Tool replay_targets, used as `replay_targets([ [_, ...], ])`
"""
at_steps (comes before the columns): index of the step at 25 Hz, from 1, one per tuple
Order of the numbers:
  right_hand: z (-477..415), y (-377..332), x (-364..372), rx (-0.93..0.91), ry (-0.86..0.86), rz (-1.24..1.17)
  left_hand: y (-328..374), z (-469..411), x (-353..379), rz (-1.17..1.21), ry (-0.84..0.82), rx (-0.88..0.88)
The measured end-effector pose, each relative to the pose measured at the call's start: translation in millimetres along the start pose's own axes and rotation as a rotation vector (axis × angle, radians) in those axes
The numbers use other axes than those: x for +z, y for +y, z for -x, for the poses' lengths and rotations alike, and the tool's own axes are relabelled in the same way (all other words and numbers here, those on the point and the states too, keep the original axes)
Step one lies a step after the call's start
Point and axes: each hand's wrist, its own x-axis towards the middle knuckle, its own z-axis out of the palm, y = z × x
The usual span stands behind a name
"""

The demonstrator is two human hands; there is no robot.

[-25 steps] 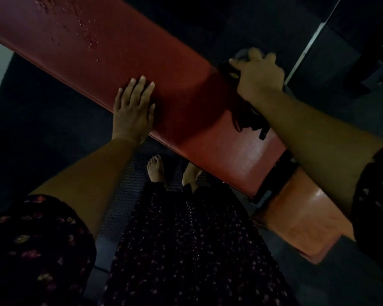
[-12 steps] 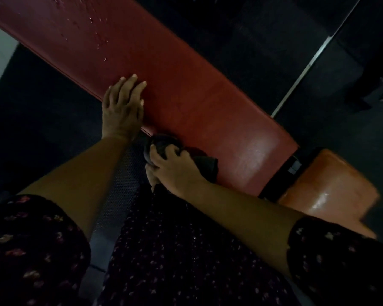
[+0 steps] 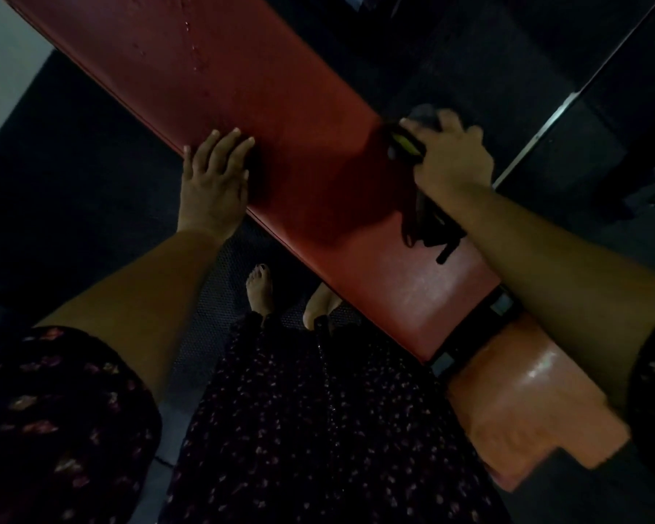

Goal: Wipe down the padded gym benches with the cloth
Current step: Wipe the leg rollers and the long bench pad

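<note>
The right hand (image 3: 450,156) curls round a dark cloth (image 3: 426,221) at the far edge of the long red bench pad (image 3: 280,107), the cloth's loose end trailing on the pad under the wrist; the left hand (image 3: 214,175) lies flat, fingers straight, on the near edge; an orange seat pad (image 3: 526,410) adjoins the pad's right end.

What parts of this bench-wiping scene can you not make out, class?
Head view:
1. Most of the cloth is hidden under the right hand.
2. The red bench pad is cut off by the top edge.
3. The orange seat pad is partly behind the right forearm, and its near end is blurred.
</note>
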Motion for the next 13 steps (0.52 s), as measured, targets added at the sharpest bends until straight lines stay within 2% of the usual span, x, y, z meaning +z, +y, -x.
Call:
replay_targets([
  [2, -9.0, -13.3, -0.9, 0.063, 0.03, -0.092, 2.3, 1.1, 4.4, 0.008, 0.029, -0.005],
  [3, -5.9, -27.9, 0.2, 0.025, 0.059, -0.078, 2.5, 1.5, 6.7, 0.008, 0.044, -0.008],
  [9, 86.4, -110.6, 53.5, -0.542, 0.068, 0.247, 2.3, -1.9, 9.4, 0.01, 0.06, -0.003],
  [13, 112.1, -153.6, 76.7, -0.759, -0.027, 0.334, -12.3, -3.9, -3.8, -0.01, 0.026, 0.055],
])
